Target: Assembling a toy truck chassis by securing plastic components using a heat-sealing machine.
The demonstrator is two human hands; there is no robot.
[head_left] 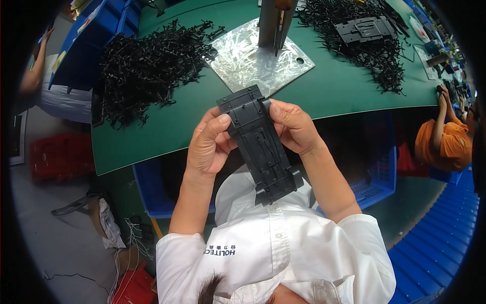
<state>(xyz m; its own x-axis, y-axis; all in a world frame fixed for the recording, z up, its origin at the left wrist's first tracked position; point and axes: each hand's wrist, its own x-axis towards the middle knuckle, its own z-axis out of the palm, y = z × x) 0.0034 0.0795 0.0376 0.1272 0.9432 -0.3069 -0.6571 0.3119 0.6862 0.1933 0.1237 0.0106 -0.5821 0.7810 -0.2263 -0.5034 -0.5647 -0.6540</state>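
A long black plastic chassis plate (260,144), with wheel-arch-like bumps at its corners and small raised fittings, is held up in front of my chest. My left hand (211,139) grips its upper left edge, thumb on the face. Opposite, my right hand (293,124) pinches the upper right edge by the thumb and fingers. Beyond the chassis plate lies a scuffed metal base plate (243,55) on the green table (334,93), with an upright metal post (273,25) standing over it. The chassis plate's far end slightly overlaps the metal plate's near corner in view.
Heaps of small black plastic parts (147,71) lie left and right of the metal plate. A flat black panel (364,29) rests on the right heap. Blue crates (372,192) stand below the table edge. Other people, one in orange (445,142), are at both sides.
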